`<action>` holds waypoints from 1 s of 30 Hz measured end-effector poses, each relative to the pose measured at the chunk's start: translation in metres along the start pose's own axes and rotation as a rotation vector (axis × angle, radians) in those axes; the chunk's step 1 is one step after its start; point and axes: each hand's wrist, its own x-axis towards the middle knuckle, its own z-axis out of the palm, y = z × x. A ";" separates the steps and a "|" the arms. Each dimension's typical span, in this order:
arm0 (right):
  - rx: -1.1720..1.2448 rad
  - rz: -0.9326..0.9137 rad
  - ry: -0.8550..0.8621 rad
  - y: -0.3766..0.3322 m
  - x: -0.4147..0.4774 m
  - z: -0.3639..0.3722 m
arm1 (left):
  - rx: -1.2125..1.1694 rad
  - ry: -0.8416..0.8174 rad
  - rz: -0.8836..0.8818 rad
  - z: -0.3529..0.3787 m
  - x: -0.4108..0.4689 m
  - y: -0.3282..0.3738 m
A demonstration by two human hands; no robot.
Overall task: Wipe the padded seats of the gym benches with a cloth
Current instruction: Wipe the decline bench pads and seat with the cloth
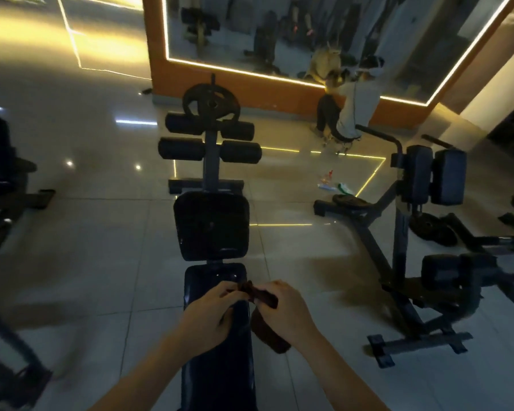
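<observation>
Both hands are over the bench (217,366), pinching a dark cloth (260,296) between them. The left hand (208,315) grips its upper end, the right hand (282,310) holds the rest, and a fold hangs below the right palm beside the long pad.

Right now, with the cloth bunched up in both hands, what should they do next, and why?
Probably spread the cloth flat on the long pad right under it and start wiping. The left hand and the right hand both pinch it in a bunch over the bench, so it does not seem to be pressed on the padding yet.
</observation>
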 end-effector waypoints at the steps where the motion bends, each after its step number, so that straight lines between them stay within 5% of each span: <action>1: 0.009 -0.024 -0.020 0.009 0.005 0.002 | 0.006 0.026 -0.032 0.008 0.002 0.001; 9: -0.048 -0.224 -0.243 0.065 0.060 0.026 | -0.026 0.230 -0.251 0.078 0.012 -0.018; 19: -0.088 -0.426 -0.027 0.058 0.146 0.084 | 0.152 0.345 -0.255 0.054 0.045 -0.093; 30: -0.135 -0.530 0.085 0.146 0.206 0.238 | 0.266 0.344 -0.275 0.157 0.034 -0.238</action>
